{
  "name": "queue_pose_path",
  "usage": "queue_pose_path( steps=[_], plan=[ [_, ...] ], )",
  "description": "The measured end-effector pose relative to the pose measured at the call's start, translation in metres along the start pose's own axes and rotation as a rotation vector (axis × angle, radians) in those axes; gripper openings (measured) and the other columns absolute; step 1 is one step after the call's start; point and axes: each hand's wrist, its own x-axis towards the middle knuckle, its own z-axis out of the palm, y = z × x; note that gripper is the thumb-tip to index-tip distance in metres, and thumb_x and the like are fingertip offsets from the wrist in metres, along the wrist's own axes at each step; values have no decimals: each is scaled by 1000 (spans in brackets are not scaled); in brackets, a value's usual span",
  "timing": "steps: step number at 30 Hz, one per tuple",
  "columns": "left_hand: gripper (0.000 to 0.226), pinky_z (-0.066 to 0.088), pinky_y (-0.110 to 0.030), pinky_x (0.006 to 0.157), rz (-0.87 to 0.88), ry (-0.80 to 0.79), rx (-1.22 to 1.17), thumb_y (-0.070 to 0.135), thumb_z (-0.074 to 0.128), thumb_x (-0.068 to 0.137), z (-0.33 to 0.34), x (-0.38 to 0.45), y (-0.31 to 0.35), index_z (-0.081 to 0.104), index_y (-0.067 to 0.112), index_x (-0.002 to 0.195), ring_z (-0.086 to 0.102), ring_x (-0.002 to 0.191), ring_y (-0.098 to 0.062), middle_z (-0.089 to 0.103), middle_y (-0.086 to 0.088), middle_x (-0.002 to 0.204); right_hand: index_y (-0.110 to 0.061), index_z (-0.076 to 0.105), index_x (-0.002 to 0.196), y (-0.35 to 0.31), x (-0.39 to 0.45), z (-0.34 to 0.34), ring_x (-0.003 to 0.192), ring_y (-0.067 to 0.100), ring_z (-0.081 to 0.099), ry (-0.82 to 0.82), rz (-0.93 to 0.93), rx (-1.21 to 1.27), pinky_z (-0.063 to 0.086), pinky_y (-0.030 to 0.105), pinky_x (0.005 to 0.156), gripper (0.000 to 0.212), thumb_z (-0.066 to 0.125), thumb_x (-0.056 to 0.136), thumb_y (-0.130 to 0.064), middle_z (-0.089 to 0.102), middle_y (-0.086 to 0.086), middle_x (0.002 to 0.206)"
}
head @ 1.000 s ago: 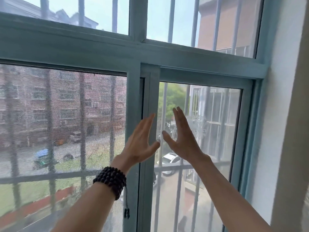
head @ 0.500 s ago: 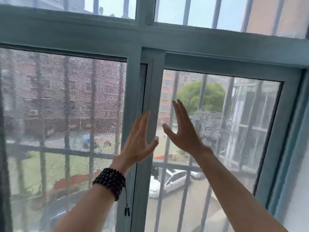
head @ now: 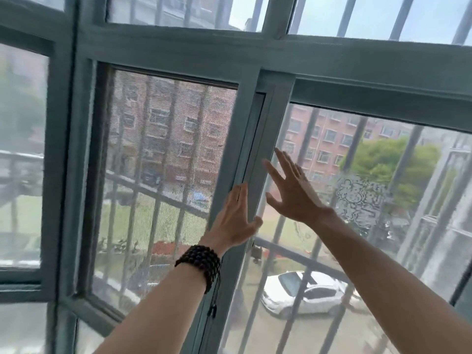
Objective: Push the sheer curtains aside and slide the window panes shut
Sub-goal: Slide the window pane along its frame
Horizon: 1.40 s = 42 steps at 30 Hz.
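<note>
Left hand: I see my left hand point(head: 233, 221) flat, fingers straight and close together, laid on the upright frame bar point(head: 229, 154) where the two sliding panes meet; it grips nothing.
Right hand: my right hand point(head: 293, 192) is raised just beside the left one, fingers straight and fanned apart, palm toward the glass pane point(head: 383, 226). I cannot tell whether it touches the glass. The two hands are near each other but not touching.
Wrist: a bracelet point(head: 201, 264) of dark round beads, wound several times, sits on my left wrist, with a short cord hanging from it.
Window panes: the right one is clear glass in a dull blue-green painted frame; its left edge overlaps the bar under my left hand. The left opening holds a screen point(head: 163, 175) of fine grey mesh, grainy and slightly dusty, in the same frame.
Glass mark: a pale, lacy, cut-out shape point(head: 360, 198) shows on the right pane.
Frame: a wide flat crossbar point(head: 281, 52) runs over both panes, with smaller fixed panes above. Its paint looks matte and worn.
Bars: straight metal bars point(head: 291, 290), upright and crosswise, stand outside the glass.
Outside: a red brick building point(head: 178, 123) with many windows, a green tree point(head: 388, 162), grass, and a white car point(head: 306, 292) on the ground below.
Curtains: I cannot make them out for certain.
</note>
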Motion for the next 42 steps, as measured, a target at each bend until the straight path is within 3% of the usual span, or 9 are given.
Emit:
queue_pose_path(
  steps=[4,8,16,20,23,31,35,39,42],
  plan=[
    [100,19,-50,119,-77,-39,48,49,55,94,11,-1,5,-20,24,156,-6,154,-26,-16,-4,167,-25,18,161,3,4,-2,155,37,-7,-90,-58,-183,8,63,123,85,65,92,-43,-8,21,168],
    [98,16,-47,120,-62,-29,68,50,53,94,12,0,-2,-18,21,157,-6,154,-23,-14,-3,168,-24,26,160,7,4,-4,154,38,-10,-91,-75,-263,-5,61,121,82,66,91,-44,-9,18,168],
    [90,15,-32,115,11,77,6,41,57,94,11,-2,-19,1,11,158,17,151,-24,12,-9,166,-28,28,158,13,9,3,155,39,-8,-66,-86,-399,-5,65,120,82,66,89,-48,-5,18,169],
    [81,37,-37,113,35,123,-28,32,62,91,9,-3,-16,19,4,153,40,138,-27,34,-12,150,-30,27,159,13,16,4,155,41,-2,-35,-103,-515,3,68,119,81,60,90,-54,3,18,169],
    [81,41,-39,109,-2,112,-41,34,62,90,8,0,-11,22,3,152,38,136,-26,32,-10,149,-29,24,159,8,29,3,154,42,-1,-36,-129,-543,5,69,118,83,62,90,-53,7,16,169],
    [90,30,-39,113,-60,43,-99,33,65,87,7,7,-8,13,7,156,18,147,-23,20,-6,157,-36,20,159,7,36,-8,153,43,-9,-81,-157,-556,-4,70,118,81,59,91,-56,-4,14,168],
    [91,15,-28,109,-77,45,-133,34,63,84,8,6,-15,16,8,157,16,149,-20,20,-4,160,-41,17,159,8,42,-11,154,42,-11,-111,-162,-588,-3,72,116,86,59,87,-58,-4,13,169],
    [86,14,-24,105,-61,74,-142,28,65,82,11,2,-17,22,9,154,23,143,-17,27,-3,154,-44,14,159,12,52,-17,154,42,-11,-153,-194,-643,-4,73,115,95,63,79,-58,-6,12,170],
    [83,9,-24,108,-53,105,-166,22,65,82,15,0,-18,24,11,153,19,129,0,27,-1,151,-46,10,158,14,64,-25,154,41,-13,-181,-222,-690,-7,72,116,98,66,78,-56,-15,9,169]
  ],
)
